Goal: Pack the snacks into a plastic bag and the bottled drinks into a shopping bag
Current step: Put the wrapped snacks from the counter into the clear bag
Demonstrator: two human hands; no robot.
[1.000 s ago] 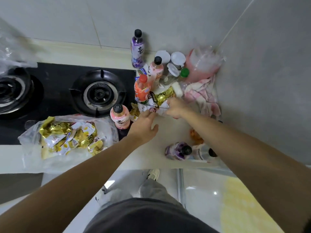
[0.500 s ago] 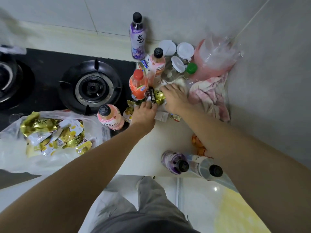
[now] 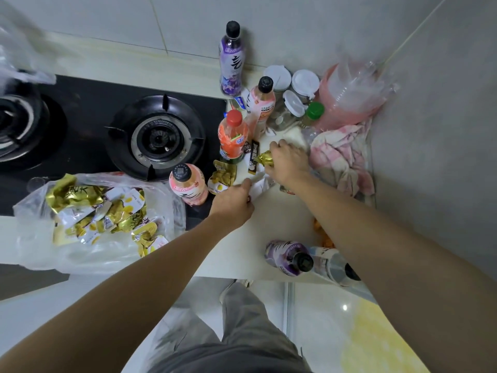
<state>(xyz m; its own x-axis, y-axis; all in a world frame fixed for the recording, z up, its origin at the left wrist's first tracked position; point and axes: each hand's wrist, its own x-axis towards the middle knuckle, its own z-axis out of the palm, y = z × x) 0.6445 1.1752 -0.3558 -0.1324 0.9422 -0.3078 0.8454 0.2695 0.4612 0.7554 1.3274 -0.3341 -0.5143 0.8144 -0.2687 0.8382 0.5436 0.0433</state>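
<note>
Snack-gathering step, mid-frame pile by the bottles.
Right hand (image 3: 289, 164) fingers pinch gold snack packet (image 3: 265, 159); left hand (image 3: 233, 201) fingers curled on white wrappers (image 3: 259, 184). Next: carry them to the plastic bag (image 3: 88, 224), lower left.

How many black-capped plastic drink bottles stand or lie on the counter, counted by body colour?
Purple plastic bottles: 2
Pink plastic bottles: 2
Clear plastic bottle: 1
Total: 5
</note>
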